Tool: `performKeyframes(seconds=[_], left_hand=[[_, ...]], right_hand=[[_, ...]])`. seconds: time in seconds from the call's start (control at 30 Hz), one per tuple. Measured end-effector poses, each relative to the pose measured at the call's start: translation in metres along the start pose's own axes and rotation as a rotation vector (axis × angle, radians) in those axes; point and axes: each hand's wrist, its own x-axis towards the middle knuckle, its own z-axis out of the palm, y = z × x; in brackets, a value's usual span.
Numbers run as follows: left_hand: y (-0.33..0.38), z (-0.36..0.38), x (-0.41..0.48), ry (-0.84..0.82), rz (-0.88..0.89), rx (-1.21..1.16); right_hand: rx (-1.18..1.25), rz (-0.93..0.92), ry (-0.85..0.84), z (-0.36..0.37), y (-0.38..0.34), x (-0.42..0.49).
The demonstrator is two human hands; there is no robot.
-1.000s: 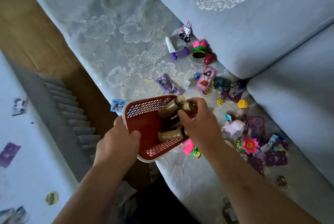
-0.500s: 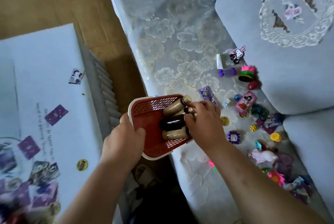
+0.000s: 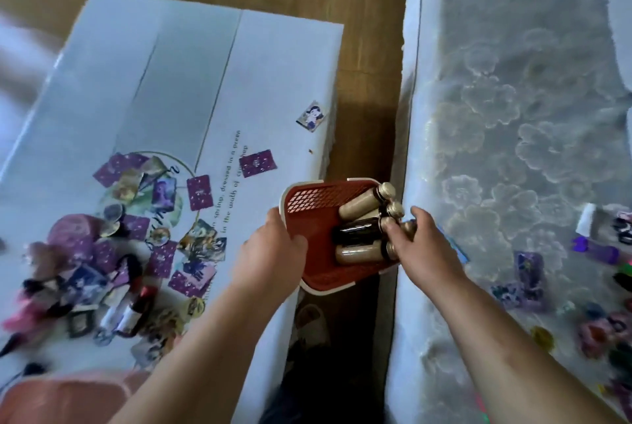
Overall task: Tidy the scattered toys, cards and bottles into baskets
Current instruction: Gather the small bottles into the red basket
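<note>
The left hand (image 3: 270,252) grips the near rim of the red basket (image 3: 318,198), thumb inside the wall. The right hand (image 3: 420,245) curls over the capped ends of the bottles (image 3: 357,233), holding them in the basket; whether it pinches one cap or steadies the row is unclear.

Since a second ago the basket has left the sofa seat (image 3: 513,115) and now hangs over the gap between the seat and the white box (image 3: 239,64). Judgement: bottle collection shifts to the box.

There, cards (image 3: 258,163), blurred toys (image 3: 71,235) and loose bottles (image 3: 133,310) lie jumbled, the cards crowding those bottles. A pink basket (image 3: 61,399) sits lower left.
</note>
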Motion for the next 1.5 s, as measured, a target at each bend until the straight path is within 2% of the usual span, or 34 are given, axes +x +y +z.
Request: performKeyframes(seconds=[0.37, 0.57, 0.73, 0.9, 1.03, 1.3, 1.43, 1.5], left_hand=[[-0.127, -0.05, 0.007, 0.105, -0.317, -0.194], [-0.207, -0.055, -0.021, 0.17, -0.538, -0.39], [-0.246, -0.052, -0.053, 0.236, -0.736, -0.499], [-0.276, -0.041, -0.084, 0.321, -0.883, -0.641], [-0.286, -0.031, -0.109, 0.474, -1.034, -0.793], [-0.313, 0.028, -0.141, 0.82, -1.284, -1.083], [-0.306, 0.028, -0.15, 0.962, -1.368, -1.127], [-0.301, 0.027, -0.154, 1.005, -1.4, -1.123]], right_hand=[[-0.238, -0.266, -0.279, 0.093, -0.115, 0.009], [-0.366, -0.407, -0.441, 0.163, -0.166, -0.01], [-0.454, -0.495, -0.566, 0.211, -0.194, -0.027], [-0.399, -0.543, -0.69, 0.263, -0.225, -0.038], [-0.484, -0.581, -0.725, 0.304, -0.234, -0.023], [-0.966, -0.941, -0.903, 0.363, -0.226, -0.039], [-1.011, -1.089, -0.871, 0.394, -0.217, -0.051], [-0.988, -1.106, -0.832, 0.409, -0.215, -0.052]])
